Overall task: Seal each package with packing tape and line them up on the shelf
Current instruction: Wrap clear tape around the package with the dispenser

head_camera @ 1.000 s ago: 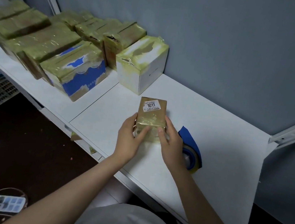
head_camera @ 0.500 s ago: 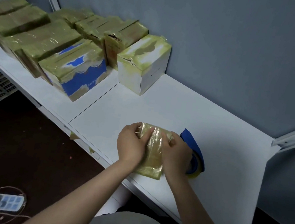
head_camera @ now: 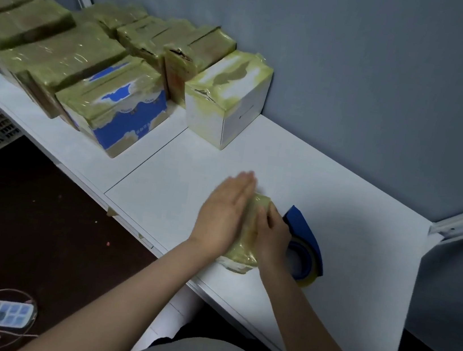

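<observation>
The small package (head_camera: 242, 255) lies on the white shelf (head_camera: 341, 190) close to its front edge, wrapped in glossy yellowish tape, with both hands on it; the left hand (head_camera: 224, 216) is laid flat along its left side and top, fingers straight and together, pressing; the right hand (head_camera: 273, 237) is curled over the right side and seems to hold it steady; the hands are close together, with only a strip of package showing between them

What worries me first is that edge; a firm push from the flat hand toward the body could slide the slick package over the lip and down to the floor, where a power strip (head_camera: 4, 313) and its cables lie; next is the blue tape dispenser (head_camera: 309, 239), lying just beside the right hand; a quick lift or a swing of the wrist could knock it along the shelf or off it; I cannot tell whether the tape is cut from the roll, and if it is not, lifting the package would drag the dispenser along; uneven pressing could also trap creases, and the near corner looks paler, so it may be left bare; last, the line of sealed packages ends at the white box (head_camera: 232, 116) by the wall, well apart from the hands; carried one-handed, that glossy wrap could slip
</observation>
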